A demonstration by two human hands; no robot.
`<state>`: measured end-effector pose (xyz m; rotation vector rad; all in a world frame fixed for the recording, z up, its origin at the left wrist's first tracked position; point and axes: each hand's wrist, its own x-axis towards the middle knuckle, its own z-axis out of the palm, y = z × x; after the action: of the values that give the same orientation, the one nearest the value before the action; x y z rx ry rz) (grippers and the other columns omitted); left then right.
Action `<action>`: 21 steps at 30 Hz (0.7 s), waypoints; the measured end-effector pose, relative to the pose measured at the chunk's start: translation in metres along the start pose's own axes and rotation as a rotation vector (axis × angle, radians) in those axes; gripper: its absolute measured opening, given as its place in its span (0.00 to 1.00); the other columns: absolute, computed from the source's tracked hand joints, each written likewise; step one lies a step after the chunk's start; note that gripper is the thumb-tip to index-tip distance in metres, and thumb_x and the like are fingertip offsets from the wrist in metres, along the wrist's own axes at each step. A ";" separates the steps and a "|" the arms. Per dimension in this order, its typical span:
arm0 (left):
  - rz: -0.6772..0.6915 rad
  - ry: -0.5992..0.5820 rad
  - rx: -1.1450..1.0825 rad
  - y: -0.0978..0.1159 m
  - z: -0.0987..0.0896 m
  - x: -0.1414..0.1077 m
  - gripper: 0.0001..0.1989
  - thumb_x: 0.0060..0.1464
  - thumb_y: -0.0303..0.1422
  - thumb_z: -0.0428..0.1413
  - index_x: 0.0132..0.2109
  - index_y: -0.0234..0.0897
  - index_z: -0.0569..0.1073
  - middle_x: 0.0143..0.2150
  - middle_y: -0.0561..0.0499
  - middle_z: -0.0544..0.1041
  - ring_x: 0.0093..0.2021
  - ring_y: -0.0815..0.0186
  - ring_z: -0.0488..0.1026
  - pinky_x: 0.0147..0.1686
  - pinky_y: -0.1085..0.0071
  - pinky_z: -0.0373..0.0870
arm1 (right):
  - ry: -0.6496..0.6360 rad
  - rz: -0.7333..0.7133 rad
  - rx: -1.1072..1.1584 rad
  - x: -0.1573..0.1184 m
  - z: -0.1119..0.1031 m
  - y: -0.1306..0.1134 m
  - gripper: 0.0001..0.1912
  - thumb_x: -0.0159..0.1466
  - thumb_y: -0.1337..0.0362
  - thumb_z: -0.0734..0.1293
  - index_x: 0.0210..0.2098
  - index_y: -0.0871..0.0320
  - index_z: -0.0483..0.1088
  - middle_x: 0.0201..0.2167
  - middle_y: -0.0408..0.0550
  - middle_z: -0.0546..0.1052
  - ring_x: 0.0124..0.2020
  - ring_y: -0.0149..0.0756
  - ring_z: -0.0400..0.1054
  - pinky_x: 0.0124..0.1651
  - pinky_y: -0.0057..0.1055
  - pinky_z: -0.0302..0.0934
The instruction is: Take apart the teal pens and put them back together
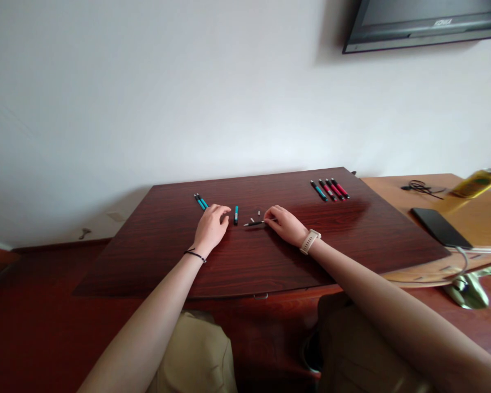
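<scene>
The left grip [213, 224] curves open, apparently empty, beside a short teal pen barrel [236, 215] on the surface [147, 245], likely light, stiff and best pinched mid-length. Rightward, a slim black pen piece [253, 223], probably light with a fragile tip, extends leftward from the right grip [284, 224], whose fingertips pinch its right end.

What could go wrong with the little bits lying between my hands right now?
Two small pieces lie loose on the table near your right hand; a careless brush could scatter them. The teal-and-black barrel lies close to your left hand and might roll if nudged. Your right hand seems to hold the slim dark pen part near one end, so it could slip.
</scene>
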<state>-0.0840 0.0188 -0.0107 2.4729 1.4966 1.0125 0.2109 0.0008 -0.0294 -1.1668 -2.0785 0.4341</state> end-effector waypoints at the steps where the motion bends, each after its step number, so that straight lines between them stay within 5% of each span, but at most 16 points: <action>1: 0.015 -0.009 -0.002 0.002 0.000 0.000 0.12 0.64 0.25 0.55 0.50 0.41 0.80 0.50 0.44 0.79 0.53 0.53 0.76 0.60 0.55 0.72 | -0.009 -0.018 -0.025 0.000 0.001 0.000 0.05 0.73 0.64 0.65 0.40 0.54 0.72 0.41 0.51 0.76 0.44 0.43 0.70 0.53 0.40 0.65; 15: 0.183 -0.082 -0.070 0.029 0.001 0.001 0.14 0.69 0.27 0.52 0.50 0.43 0.82 0.51 0.45 0.80 0.55 0.53 0.73 0.60 0.55 0.71 | -0.032 -0.044 -0.104 -0.003 0.001 -0.006 0.01 0.71 0.64 0.69 0.42 0.54 0.74 0.42 0.51 0.76 0.46 0.46 0.69 0.55 0.42 0.65; 21: 0.245 -0.111 -0.081 0.034 0.008 0.003 0.12 0.70 0.31 0.54 0.52 0.44 0.83 0.57 0.45 0.80 0.59 0.52 0.73 0.64 0.51 0.69 | 0.058 -0.025 -0.090 -0.002 0.004 -0.007 0.09 0.71 0.64 0.68 0.51 0.53 0.73 0.49 0.54 0.76 0.51 0.49 0.71 0.60 0.45 0.66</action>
<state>-0.0523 0.0052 -0.0023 2.6517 1.1193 0.9300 0.2046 -0.0048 -0.0285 -1.1902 -2.0781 0.2940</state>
